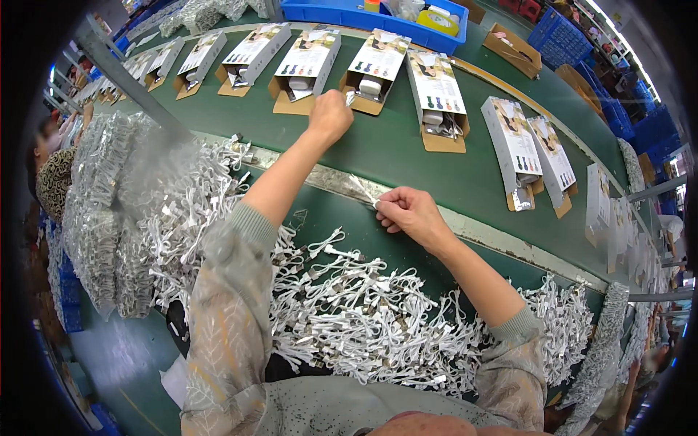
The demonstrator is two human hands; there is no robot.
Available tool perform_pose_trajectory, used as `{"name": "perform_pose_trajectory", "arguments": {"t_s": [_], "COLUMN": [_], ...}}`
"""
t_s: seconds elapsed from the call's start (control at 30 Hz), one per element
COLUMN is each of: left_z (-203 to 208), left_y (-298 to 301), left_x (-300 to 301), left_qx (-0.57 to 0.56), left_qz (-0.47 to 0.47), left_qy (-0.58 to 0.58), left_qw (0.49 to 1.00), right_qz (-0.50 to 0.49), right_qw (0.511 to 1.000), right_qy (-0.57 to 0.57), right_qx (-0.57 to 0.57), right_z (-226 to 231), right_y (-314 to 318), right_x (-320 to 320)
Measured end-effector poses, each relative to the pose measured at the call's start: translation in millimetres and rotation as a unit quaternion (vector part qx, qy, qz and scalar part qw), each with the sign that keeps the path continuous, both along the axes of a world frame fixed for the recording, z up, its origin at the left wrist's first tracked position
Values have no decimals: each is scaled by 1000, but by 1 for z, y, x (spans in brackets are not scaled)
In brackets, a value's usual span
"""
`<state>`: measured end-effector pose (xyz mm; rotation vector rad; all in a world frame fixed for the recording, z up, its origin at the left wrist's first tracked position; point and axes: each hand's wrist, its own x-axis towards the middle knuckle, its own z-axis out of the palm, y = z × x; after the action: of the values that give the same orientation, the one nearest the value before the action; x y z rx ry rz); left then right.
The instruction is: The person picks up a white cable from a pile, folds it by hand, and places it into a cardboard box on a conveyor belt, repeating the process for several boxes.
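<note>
My left hand (331,118) reaches over the green conveyor belt, closed, with a bit of white cable (350,97) showing at its fingertips. It is right by the open end of a white printed box (378,58), in which a white rounded part (371,86) shows. My right hand (411,216) is nearer to me, above the belt's edge. Its thumb and fingers pinch a short bundled white cable (361,187), whose loose ends point up and left. Below both hands lies a large heap of similar white cables (363,320).
More open boxes (309,54) stand in a row along the belt (254,109). Clear plastic bags of goods (98,211) are piled at the left. A blue tray (327,13) with tape sits at the back. A metal post (134,76) slants at the upper left.
</note>
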<state>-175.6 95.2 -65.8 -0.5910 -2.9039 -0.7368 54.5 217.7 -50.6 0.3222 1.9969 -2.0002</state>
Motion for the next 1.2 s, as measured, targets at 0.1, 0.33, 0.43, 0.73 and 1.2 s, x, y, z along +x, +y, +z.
{"name": "perform_pose_trajectory", "arguments": {"t_s": [0.1,0.33,0.43,0.73,1.2], "left_z": [-2,11,54,82,55], "left_y": [40,16,-19,-119,-131], "left_x": [-17,40,85,183,185], "left_qx": [-15,167,91,36,-137], "left_qz": [42,-158,-159,-152,-169], "left_qy": [-81,26,-66,-156,-194], "left_qw": [996,973,981,975,957], "right_qz": [-71,-135,-140,-378,312], "right_qw": [995,968,950,812,899], "right_qy": [-49,-74,-45,-72,89], "right_qx": [-59,-198,-275,-439,295], "right_z": [-12,-10,-14,-45,22], "right_y": [7,7,4,-13,-37], "right_x": [2,-7,-38,-156,0]}}
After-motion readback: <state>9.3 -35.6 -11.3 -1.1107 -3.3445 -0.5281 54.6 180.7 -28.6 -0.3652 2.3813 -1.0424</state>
